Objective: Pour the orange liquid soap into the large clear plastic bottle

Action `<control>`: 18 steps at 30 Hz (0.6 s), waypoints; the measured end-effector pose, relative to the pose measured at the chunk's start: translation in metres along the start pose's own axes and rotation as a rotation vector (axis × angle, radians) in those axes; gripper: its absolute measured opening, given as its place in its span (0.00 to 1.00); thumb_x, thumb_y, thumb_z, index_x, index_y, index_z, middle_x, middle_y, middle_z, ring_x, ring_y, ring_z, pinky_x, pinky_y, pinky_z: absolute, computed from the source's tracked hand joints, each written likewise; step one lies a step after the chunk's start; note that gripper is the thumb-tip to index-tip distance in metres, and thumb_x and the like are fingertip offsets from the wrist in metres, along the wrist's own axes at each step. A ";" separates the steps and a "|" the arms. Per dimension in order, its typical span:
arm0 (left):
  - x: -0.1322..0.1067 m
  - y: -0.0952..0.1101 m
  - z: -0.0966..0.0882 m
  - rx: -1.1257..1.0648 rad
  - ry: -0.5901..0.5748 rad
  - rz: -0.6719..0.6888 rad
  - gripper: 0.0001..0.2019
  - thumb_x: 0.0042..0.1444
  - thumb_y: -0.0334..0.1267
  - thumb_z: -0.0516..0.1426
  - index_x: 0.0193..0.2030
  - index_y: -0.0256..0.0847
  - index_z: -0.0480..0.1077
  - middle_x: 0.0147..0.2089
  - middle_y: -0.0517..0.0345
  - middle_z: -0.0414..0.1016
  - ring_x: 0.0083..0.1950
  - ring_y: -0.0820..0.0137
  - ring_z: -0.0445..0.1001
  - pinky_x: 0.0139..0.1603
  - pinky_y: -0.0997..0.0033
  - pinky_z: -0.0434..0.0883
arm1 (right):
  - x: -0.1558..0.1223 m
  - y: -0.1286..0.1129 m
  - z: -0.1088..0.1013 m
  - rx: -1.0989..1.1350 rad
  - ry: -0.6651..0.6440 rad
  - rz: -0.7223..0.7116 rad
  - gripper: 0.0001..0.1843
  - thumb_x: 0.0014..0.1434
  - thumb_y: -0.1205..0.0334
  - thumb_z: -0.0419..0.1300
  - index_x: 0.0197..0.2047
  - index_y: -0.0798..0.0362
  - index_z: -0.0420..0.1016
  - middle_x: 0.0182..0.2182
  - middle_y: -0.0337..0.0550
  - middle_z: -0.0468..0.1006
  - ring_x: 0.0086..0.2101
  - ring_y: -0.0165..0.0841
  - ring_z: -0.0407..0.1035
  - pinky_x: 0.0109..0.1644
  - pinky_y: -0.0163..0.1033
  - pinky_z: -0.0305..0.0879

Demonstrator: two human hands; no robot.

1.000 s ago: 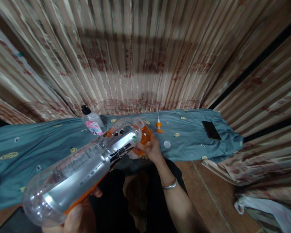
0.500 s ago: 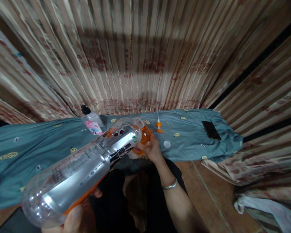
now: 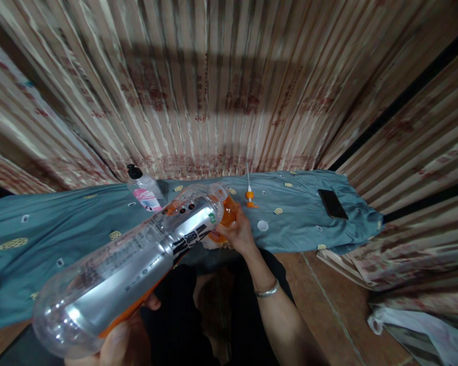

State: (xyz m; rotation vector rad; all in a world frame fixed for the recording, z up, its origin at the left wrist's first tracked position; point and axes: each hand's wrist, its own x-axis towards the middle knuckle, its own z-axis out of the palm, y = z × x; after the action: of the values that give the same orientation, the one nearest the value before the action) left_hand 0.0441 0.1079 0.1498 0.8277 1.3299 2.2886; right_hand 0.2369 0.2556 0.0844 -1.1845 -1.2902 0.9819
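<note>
My left hand (image 3: 118,338) is closed around the lower part of a large clear plastic bottle (image 3: 118,277) with a silver and orange label. The bottle is tilted, its base toward me and its neck pointing up and right. My right hand (image 3: 238,231) is wrapped round an orange translucent bottle (image 3: 229,212), which sits right at the clear bottle's mouth. Whether liquid passes between the two I cannot make out. Just beyond my right hand lies an orange pump head (image 3: 250,197) with a long white tube, and a round white cap (image 3: 262,225) is beside it.
A teal patterned cloth (image 3: 293,236) covers the surface before me. On it stand a clear bottle with a black cap and pink label (image 3: 145,190) and, at the right, a dark phone (image 3: 332,204). Striped curtains (image 3: 198,91) hang behind. A white bag (image 3: 416,325) is at lower right.
Almost nothing differs. The clear bottle's base has shifted very slightly to the left, while both hands keep their hold.
</note>
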 end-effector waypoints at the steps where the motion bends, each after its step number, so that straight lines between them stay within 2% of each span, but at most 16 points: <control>1: 0.000 0.000 -0.001 -0.006 -0.004 -0.006 0.32 0.42 0.47 0.79 0.57 0.53 0.86 0.53 0.53 0.85 0.35 0.65 0.74 0.23 0.69 0.73 | 0.000 0.000 0.000 -0.002 -0.002 0.001 0.38 0.47 0.50 0.82 0.59 0.47 0.77 0.52 0.48 0.92 0.52 0.49 0.88 0.58 0.51 0.86; 5: 0.000 0.000 0.000 -0.006 0.006 -0.007 0.31 0.43 0.43 0.78 0.58 0.53 0.86 0.50 0.55 0.86 0.31 0.67 0.73 0.23 0.69 0.74 | 0.000 0.001 0.001 -0.004 -0.003 -0.004 0.39 0.48 0.52 0.82 0.61 0.48 0.76 0.53 0.50 0.91 0.54 0.49 0.87 0.59 0.50 0.85; 7: 0.001 0.003 0.002 -0.007 0.008 -0.007 0.32 0.41 0.45 0.79 0.58 0.54 0.86 0.51 0.55 0.86 0.29 0.69 0.72 0.22 0.70 0.73 | 0.000 0.002 0.003 0.010 0.016 -0.014 0.40 0.47 0.53 0.82 0.61 0.48 0.77 0.53 0.49 0.91 0.53 0.48 0.88 0.59 0.49 0.85; 11: 0.003 0.007 0.007 0.001 -0.012 -0.004 0.34 0.38 0.49 0.80 0.57 0.57 0.86 0.56 0.56 0.86 0.31 0.69 0.71 0.21 0.71 0.72 | -0.001 0.007 0.005 0.030 0.043 -0.029 0.38 0.46 0.53 0.83 0.59 0.48 0.77 0.51 0.47 0.92 0.50 0.47 0.88 0.56 0.47 0.86; 15: 0.002 0.005 0.004 0.002 -0.004 -0.012 0.35 0.39 0.50 0.80 0.58 0.55 0.86 0.54 0.54 0.86 0.34 0.65 0.72 0.22 0.70 0.71 | 0.000 0.009 0.004 0.022 0.017 -0.048 0.40 0.48 0.50 0.82 0.61 0.49 0.77 0.52 0.50 0.91 0.50 0.48 0.88 0.56 0.48 0.85; 18: 0.000 0.002 0.001 -0.005 -0.001 -0.019 0.37 0.40 0.50 0.80 0.61 0.55 0.85 0.56 0.54 0.86 0.36 0.64 0.72 0.24 0.70 0.71 | 0.001 0.008 0.002 0.001 0.009 -0.047 0.41 0.48 0.49 0.82 0.62 0.49 0.76 0.54 0.51 0.91 0.52 0.49 0.87 0.58 0.49 0.85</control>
State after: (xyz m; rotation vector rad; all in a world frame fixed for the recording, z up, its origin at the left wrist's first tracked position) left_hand 0.0445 0.1077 0.1518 0.8113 1.3259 2.2760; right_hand 0.2359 0.2578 0.0761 -1.1521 -1.3049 0.9421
